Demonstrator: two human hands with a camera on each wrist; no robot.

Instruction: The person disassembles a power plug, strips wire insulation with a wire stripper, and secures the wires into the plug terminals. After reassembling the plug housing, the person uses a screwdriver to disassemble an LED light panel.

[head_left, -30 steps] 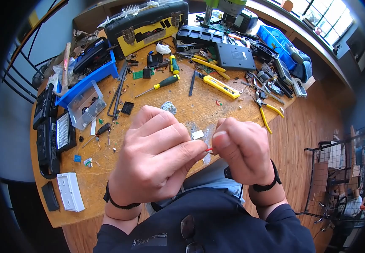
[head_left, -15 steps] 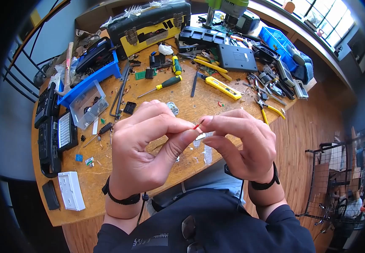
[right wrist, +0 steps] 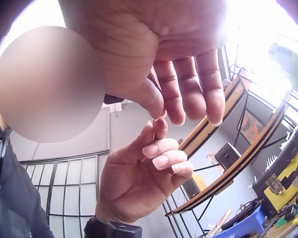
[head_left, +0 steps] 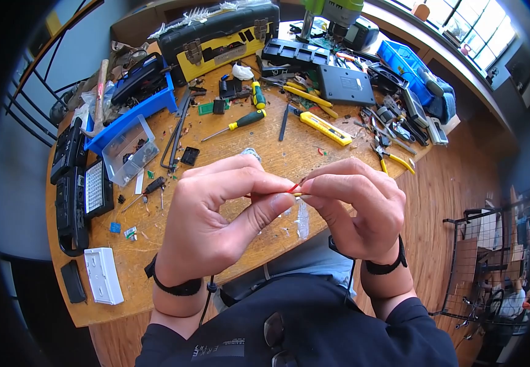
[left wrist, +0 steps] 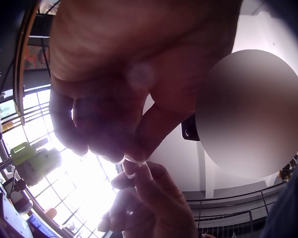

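Thumb and index finger of my left hand [head_left: 213, 223] pinch a short red wire [head_left: 295, 188] in the head view, above the front of the workbench. Just under it a thin yellowish wire [head_left: 298, 194] spans the narrow gap between the two hands. My right hand [head_left: 366, 205] pinches the far ends of these wires, with the darker tip of the red one at its fingertips. Both wrist views show the fingertips meeting; in the right wrist view a thin strand [right wrist: 154, 126] runs between them. The rest of the wires is hidden inside the left hand.
On the wooden workbench [head_left: 265, 131] lie a screwdriver [head_left: 240, 123], a yellow utility knife [head_left: 325, 128] and yellow-handled pliers [head_left: 393, 160]. A clear bin [head_left: 131, 150] and a blue bin [head_left: 136, 119] stand at left, a yellow-black toolbox [head_left: 222, 46] at the back.
From knuckles-up and close together, both hands have turned so thumbs and index fingers show. The right thumb, apart from its index finger half a second ago, has come in onto the wires.
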